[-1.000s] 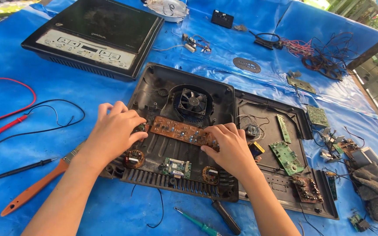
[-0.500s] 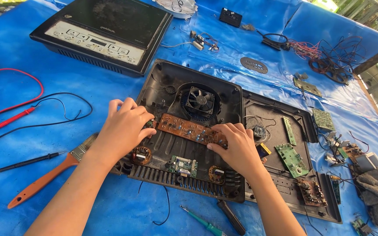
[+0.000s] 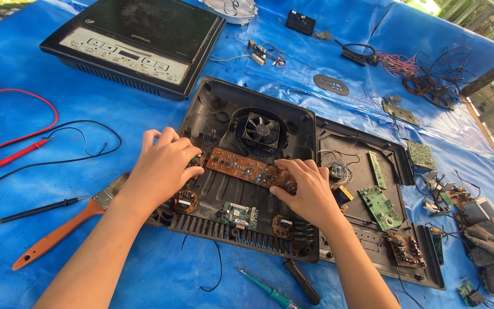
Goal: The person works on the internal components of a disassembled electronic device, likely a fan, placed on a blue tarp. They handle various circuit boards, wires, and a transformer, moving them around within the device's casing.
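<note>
My left hand (image 3: pixel 164 166) and right hand (image 3: pixel 307 189), fingers curled down, each press one end of the long brown circuit board (image 3: pixel 250 167), seated across the opened black cooker base (image 3: pixel 241 171) between them; neither hand closes around it. Just beyond my fingers: cooling fan (image 3: pixel 261 130). Below my palms: small green board (image 3: pixel 237 214), already in the base. Right of my right hand: loose green boards (image 3: pixel 379 207), not fitted. Left of my left hand: paintbrush (image 3: pixel 64 226). I judge the work roughly midway.
</note>
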